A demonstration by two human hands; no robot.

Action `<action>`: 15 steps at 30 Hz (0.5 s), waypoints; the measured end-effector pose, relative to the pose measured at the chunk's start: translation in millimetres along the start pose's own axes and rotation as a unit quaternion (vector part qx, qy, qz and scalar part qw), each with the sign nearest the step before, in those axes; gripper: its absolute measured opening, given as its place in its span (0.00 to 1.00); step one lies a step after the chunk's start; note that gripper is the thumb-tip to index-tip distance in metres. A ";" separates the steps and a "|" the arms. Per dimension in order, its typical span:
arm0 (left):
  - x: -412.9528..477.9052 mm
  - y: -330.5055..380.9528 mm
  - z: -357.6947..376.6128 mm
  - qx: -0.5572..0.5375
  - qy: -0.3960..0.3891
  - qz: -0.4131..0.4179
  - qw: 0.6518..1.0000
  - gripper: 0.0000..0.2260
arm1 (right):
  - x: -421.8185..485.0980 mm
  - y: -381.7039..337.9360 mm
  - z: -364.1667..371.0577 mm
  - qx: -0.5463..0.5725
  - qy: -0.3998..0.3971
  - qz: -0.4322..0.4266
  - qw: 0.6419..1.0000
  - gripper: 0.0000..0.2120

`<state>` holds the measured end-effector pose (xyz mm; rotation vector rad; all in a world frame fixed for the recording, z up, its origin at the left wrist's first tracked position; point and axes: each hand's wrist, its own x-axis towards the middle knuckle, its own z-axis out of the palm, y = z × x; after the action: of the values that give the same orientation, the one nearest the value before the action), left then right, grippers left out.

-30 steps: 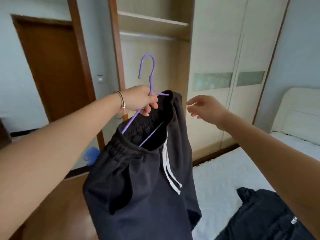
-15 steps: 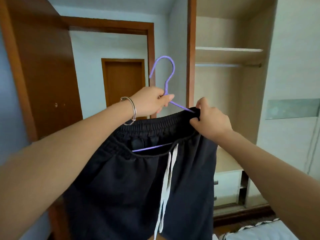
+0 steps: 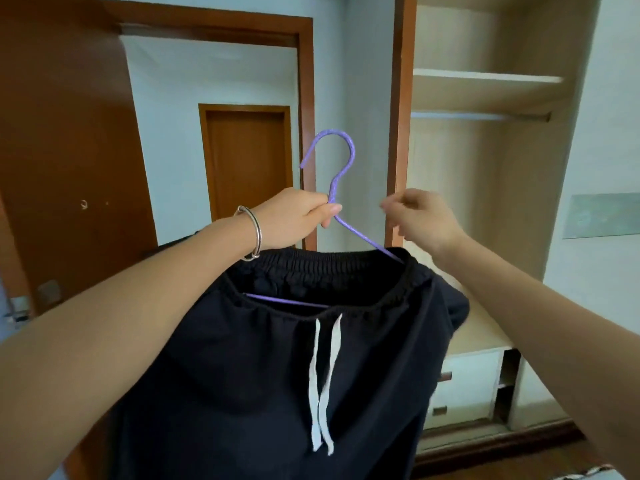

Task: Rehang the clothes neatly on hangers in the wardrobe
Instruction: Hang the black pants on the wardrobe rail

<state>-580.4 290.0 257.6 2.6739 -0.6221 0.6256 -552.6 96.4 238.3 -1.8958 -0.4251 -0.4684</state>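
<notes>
L hand (image 3: 294, 216) pinching hanger (image 3: 341, 168) neck, raised.

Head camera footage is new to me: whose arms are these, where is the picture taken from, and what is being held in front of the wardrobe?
There is no machine here. A person wears a wide-angle camera on the head, looking forward and down, so the two bare arms reaching in from the bottom corners are that person's own.

The left hand, with a metal bangle on its wrist, pinches the neck of a purple hanger just below the hook. Dark shorts with a white drawstring hang from it, the hanger's arms sitting inside the elastic waistband.

The right hand is loosely curled just above the waistband's right end and looks blurred; it appears to hold nothing.

Behind, to the right, is the open wardrobe: a shelf with a bare rail beneath it, where the hook would presumably go. Wooden doors stand to the left.
</notes>
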 end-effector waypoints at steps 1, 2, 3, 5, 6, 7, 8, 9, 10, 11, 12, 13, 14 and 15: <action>12.4 -6.1 9.6 -0.007 0.007 -0.001 1.000 0.16 | 7.4 5.8 5.1 -0.034 -0.057 -0.044 0.997 0.06; 24.2 -10.6 18.7 -0.011 0.014 -0.001 1.000 0.17 | 14.4 11.4 11.6 -0.061 -0.127 -0.077 0.987 0.06; 36.4 -14.1 26.2 -0.011 0.021 -0.002 1.000 0.17 | 22.5 16.4 19.2 -0.082 -0.185 -0.101 0.974 0.06; 61.0 -18.6 34.5 -0.008 0.031 -0.005 0.999 0.17 | 45.7 25.7 31.1 -0.104 -0.200 -0.136 0.965 0.09; 73.1 -21.6 34.7 -0.008 0.042 -0.006 0.999 0.16 | 60.8 30.2 33.2 -0.096 -0.165 -0.141 0.971 0.11; 85.0 -25.6 32.6 -0.003 0.063 -0.005 0.998 0.14 | 77.8 35.5 33.6 -0.082 -0.130 -0.138 0.978 0.12; 96.6 -31.2 29.3 0.016 0.096 -0.008 0.995 0.13 | 94.5 40.3 33.1 -0.077 -0.107 -0.132 0.982 0.12; 105.9 -38.2 26.6 0.049 0.135 -0.017 0.989 0.11 | 109.5 45.4 32.2 -0.083 -0.093 -0.130 0.984 0.12; 112.0 -46.0 25.8 0.087 0.169 -0.040 0.981 0.10 | 123.6 50.6 31.0 -0.094 -0.084 -0.130 0.984 0.13; 114.8 -53.4 28.5 0.131 0.177 -0.082 0.972 0.11 | 136.8 55.8 28.9 -0.103 -0.077 -0.131 0.983 0.14; 115.1 -60.5 35.3 0.184 0.144 -0.138 0.962 0.13 | 148.4 60.3 25.8 -0.111 -0.067 -0.134 0.983 0.14; 115.1 -66.5 44.9 0.240 0.079 -0.194 0.948 0.16 | 159.7 64.8 22.7 -0.116 -0.057 -0.135 0.982 0.14; 116.7 -72.4 55.7 0.280 0.009 -0.242 0.929 0.19 | 170.4 69.3 19.7 -0.122 -0.049 -0.135 0.982 0.12; 121.9 -79.4 65.8 0.294 -0.037 -0.269 0.917 0.21 | 180.5 73.4 17.1 -0.134 -0.043 -0.136 0.981 0.11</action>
<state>-421.3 290.2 243.8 3.2144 0.3645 0.6172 -359.0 99.7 266.0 -2.1327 -0.7136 -0.6515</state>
